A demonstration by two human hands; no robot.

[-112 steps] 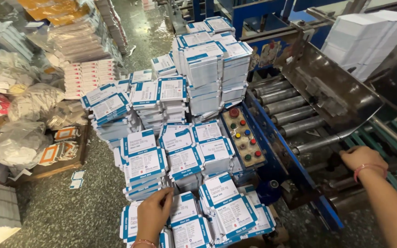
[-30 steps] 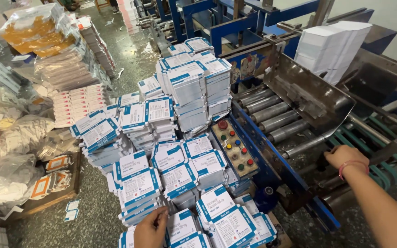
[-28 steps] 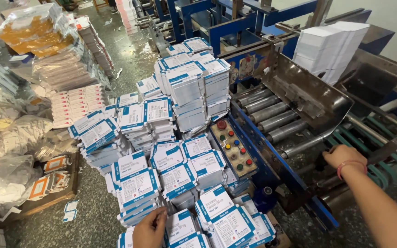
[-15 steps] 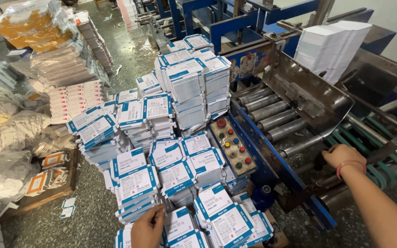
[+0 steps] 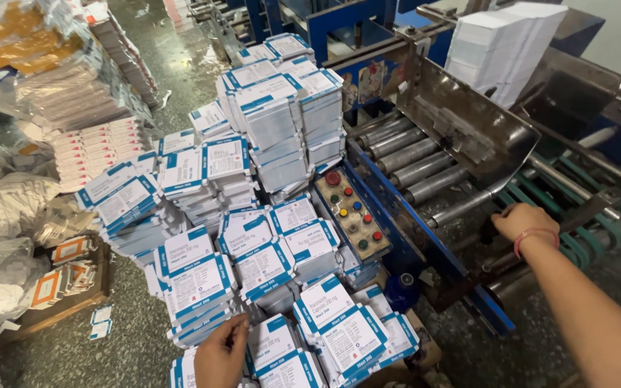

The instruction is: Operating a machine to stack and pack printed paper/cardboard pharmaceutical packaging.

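Carton stacks (image 5: 253, 251): we saw white faces with blue bands.
Control panel (image 5: 352, 215): tan, with red, green, yellow and blue buttons.
Machine frame (image 5: 425, 237): blue.
Belts (image 5: 576, 215): green.
Wristband (image 5: 532, 237): pink.

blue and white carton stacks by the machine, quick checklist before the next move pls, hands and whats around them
1. Left hand on a low stack of blue and white cartons: ok.
2. Left grip closed on a bundle: cannot tell, fingers only rest on top.
3. Right hand off the rollers: ok, it is beside them on the machine frame.
4. Tall stacks straight: not ok, several lean.
5. Control panel unobstructed: ok.
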